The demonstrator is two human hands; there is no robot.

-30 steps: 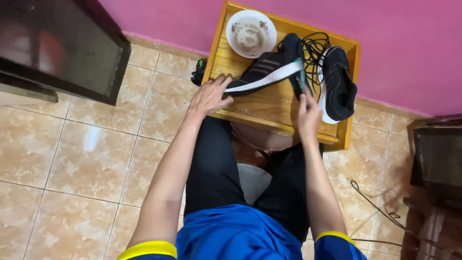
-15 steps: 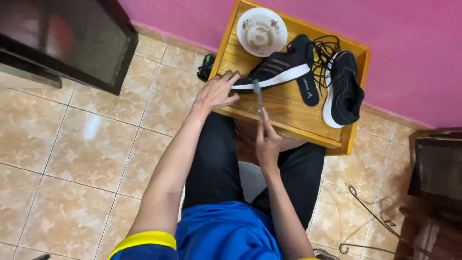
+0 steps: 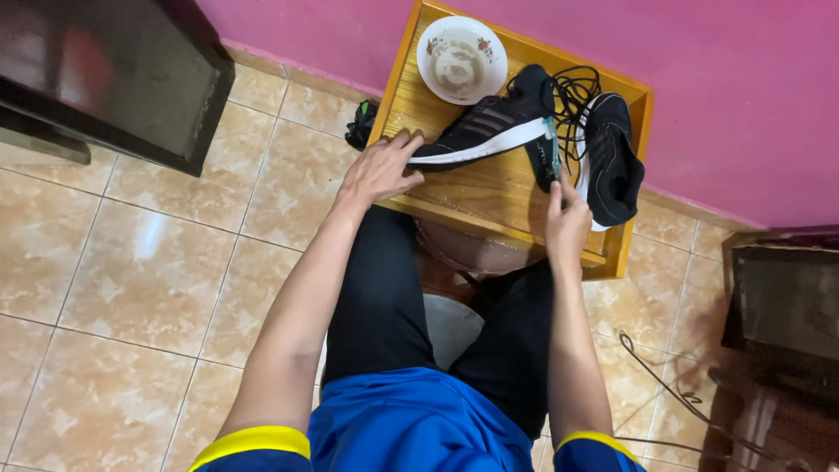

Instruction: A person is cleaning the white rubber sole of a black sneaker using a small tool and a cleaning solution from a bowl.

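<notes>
A black shoe with white stripes and a white sole lies on its side on a small wooden table. My left hand grips its toe end. My right hand is shut on a thin, clear-handled tool like a toothbrush, whose tip points up at the shoe's heel. A dark insole lies just beside the tool. The second black shoe rests at the table's right side, with loose black laces behind it.
A white bowl with a flower pattern stands at the table's back. A pink wall rises behind. A dark cabinet stands at the left, dark furniture at the right. A small dark object and a cable lie on the tiled floor.
My right hand has swung with the tool from the table's front middle to the right, up to the shoe's heel. My left hand has stayed at the toe.
</notes>
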